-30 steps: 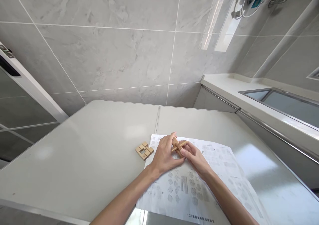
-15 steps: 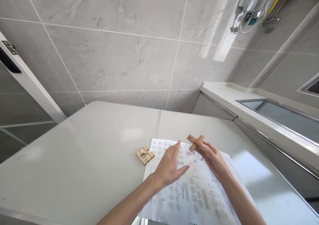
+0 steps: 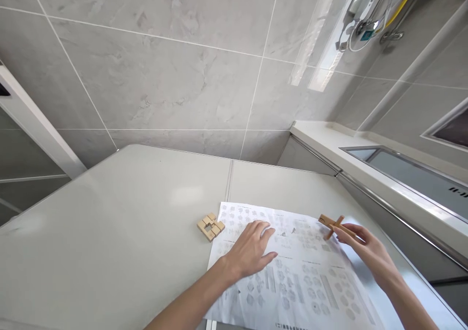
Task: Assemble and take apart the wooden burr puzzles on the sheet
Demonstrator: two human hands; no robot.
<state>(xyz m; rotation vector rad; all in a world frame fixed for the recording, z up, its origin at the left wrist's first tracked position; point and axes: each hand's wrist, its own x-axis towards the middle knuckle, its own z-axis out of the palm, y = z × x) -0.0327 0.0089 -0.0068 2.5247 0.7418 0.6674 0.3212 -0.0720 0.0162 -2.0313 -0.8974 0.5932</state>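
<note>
My right hand (image 3: 365,242) grips a cross-shaped wooden puzzle piece (image 3: 333,225) between thumb and fingers, at the right edge of the printed sheet (image 3: 292,244). Two wooden bars appear to cross in that piece. My left hand (image 3: 252,247) is over the middle of the sheet with its fingers apart and nothing in it. Whether its palm touches the paper, I cannot tell. Left of the sheet, close to its upper left edge, a wooden block assembly (image 3: 211,226) lies on the table, square in outline with a gap in its middle.
The pale table (image 3: 146,232) has a seam running back from the sheet. Behind it rises a grey tiled wall (image 3: 164,76). On the right stands a white counter (image 3: 318,137) with a sink (image 3: 402,174). Pipes and a yellow hose (image 3: 402,3) are at the upper right.
My right hand has moved to the right with the wooden cross, away from my left hand. More of the sheet's right side shows. My left hand stays nearly in place, its fingers slightly more bent.
</note>
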